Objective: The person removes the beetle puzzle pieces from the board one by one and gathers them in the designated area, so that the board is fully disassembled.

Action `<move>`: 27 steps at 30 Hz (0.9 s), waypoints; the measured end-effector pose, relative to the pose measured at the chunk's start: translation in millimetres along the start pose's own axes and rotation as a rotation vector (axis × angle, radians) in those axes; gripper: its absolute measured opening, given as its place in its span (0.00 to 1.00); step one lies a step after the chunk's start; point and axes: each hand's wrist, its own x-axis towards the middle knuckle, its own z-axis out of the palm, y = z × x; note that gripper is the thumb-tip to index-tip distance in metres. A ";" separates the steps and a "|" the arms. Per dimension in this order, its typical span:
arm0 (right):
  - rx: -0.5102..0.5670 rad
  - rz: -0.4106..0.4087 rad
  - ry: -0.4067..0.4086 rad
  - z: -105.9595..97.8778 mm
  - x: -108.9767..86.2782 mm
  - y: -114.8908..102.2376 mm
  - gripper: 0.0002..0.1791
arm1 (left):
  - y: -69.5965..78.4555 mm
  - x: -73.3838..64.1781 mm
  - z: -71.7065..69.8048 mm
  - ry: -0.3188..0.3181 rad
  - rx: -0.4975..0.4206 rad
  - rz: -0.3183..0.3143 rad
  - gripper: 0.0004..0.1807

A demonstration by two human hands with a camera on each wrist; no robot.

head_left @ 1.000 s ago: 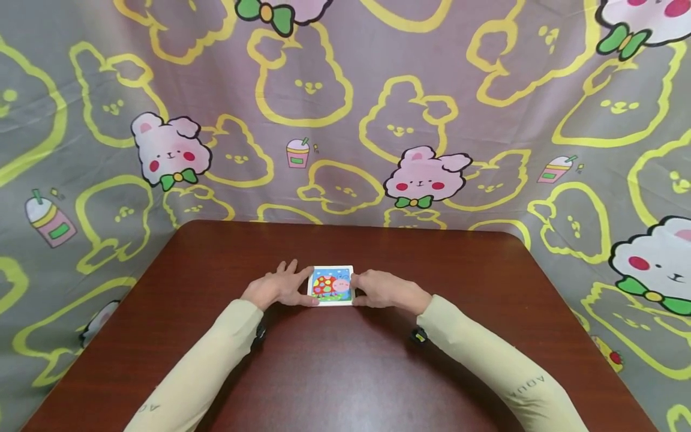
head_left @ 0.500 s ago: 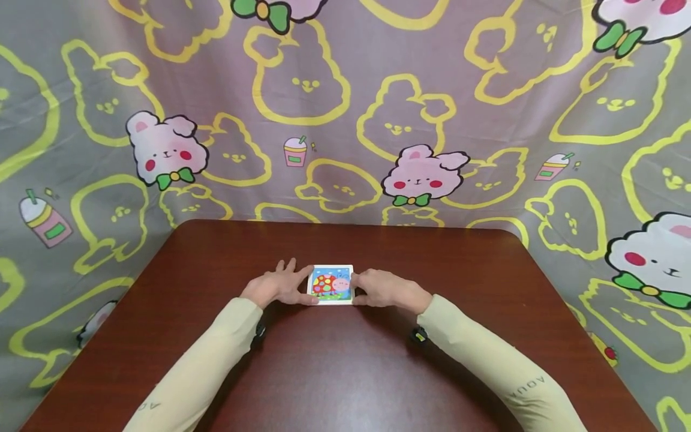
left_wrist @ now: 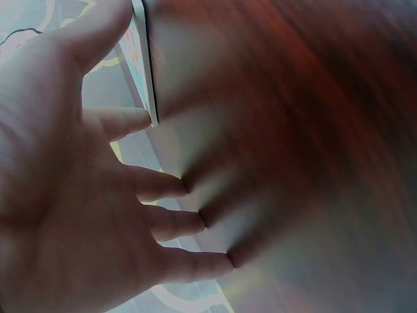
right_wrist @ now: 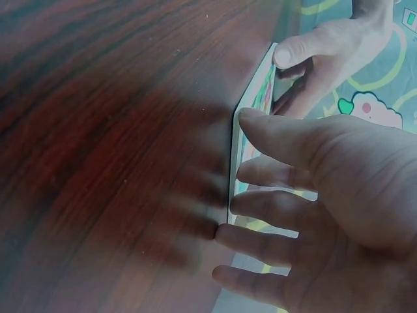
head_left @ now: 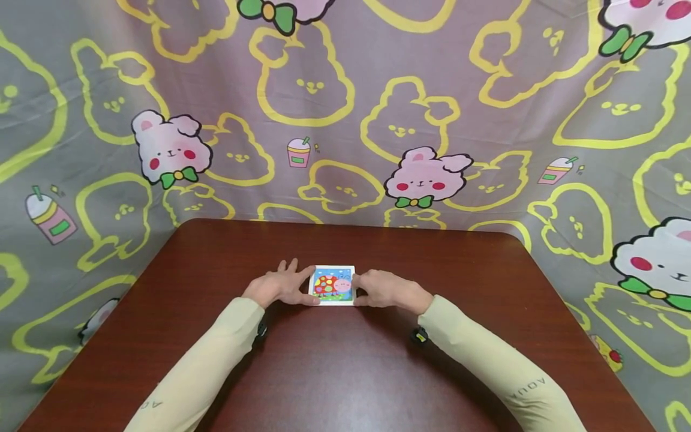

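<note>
A small white-bordered picture board [head_left: 332, 285] lies flat on the table, showing a red spotted ladybug on a blue ground. My left hand [head_left: 281, 288] is spread at its left side; the thumb touches the near left corner and the index finger the far left corner. In the left wrist view, the other fingertips of that left hand [left_wrist: 85, 176] rest on the table beside the board's edge [left_wrist: 148, 78]. At the right side, my right hand [head_left: 387, 289] touches the board with thumb and fingertips. The right wrist view shows its fingers [right_wrist: 270, 202] loosely extended along the edge.
The board rests on a dark reddish-brown table [head_left: 335, 372] with rounded far corners. Behind and on both sides hangs a grey cloth [head_left: 345, 60] printed with yellow outlines and white rabbit heads. Black bands [head_left: 418, 335] sit at the wrists.
The head view has shifted very slightly. Both hands and the picture board keep the same places on the table.
</note>
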 end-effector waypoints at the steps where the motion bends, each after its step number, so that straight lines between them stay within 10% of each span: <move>1: 0.002 0.000 0.000 0.0 0.0 -0.1 0.14 | -0.1 -0.1 0.1 -0.001 -0.003 0.000 0.51; 27: 0.023 0.008 -0.010 -0.9 -8.9 2.3 0.17 | 6.7 1.0 5.7 0.022 0.006 0.050 0.53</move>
